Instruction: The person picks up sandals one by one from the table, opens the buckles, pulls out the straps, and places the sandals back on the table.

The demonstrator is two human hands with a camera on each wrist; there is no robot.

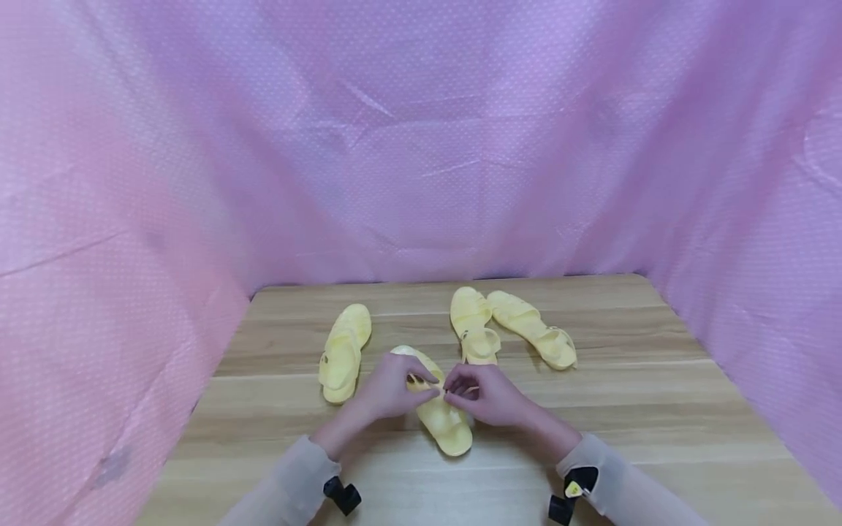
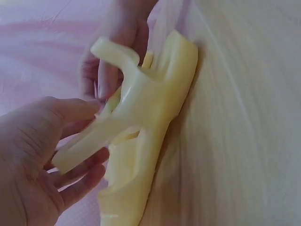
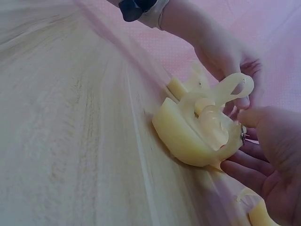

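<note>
four pale yellow sandals lie on a wood-grained bench point(image 1: 658, 409), with a pink dotted sheet point(image 1: 421, 146) hanging behind and along both sides. the middle sandal point(image 1: 454, 436) is the one being handled: it sits sole down near the front of the bench, slanting from far left to near right, between and partly under the two hands.

the left hand point(image 1: 388, 387) comes in from its own side, thumb and forefinger closed in a pinch on a loose strap point(image 3: 225, 92) of that sandal, which curls up in a loop; its other fingers are spread below. the right hand point(image 1: 490, 394) faces it, thumb and forefinger likewise pinching the sandal's strapping by a small metal buckle point(image 3: 242, 135), the rest of its fingers apart behind. the fingertips of the two hands nearly meet above the sandal; whether they touch cannot be told.

the left sandal point(image 1: 343, 354) lies alone, beyond the left forearm. at the back, the upright-lying sandal point(image 1: 470, 307) points straight away, its near end just beyond the right hand, and the slanted sandal point(image 1: 520, 314) lies beside it, their far ends close together. both forearms wear whitish sleeves point(image 1: 289, 482), with black devices point(image 1: 342, 497) at the wrists.
</note>
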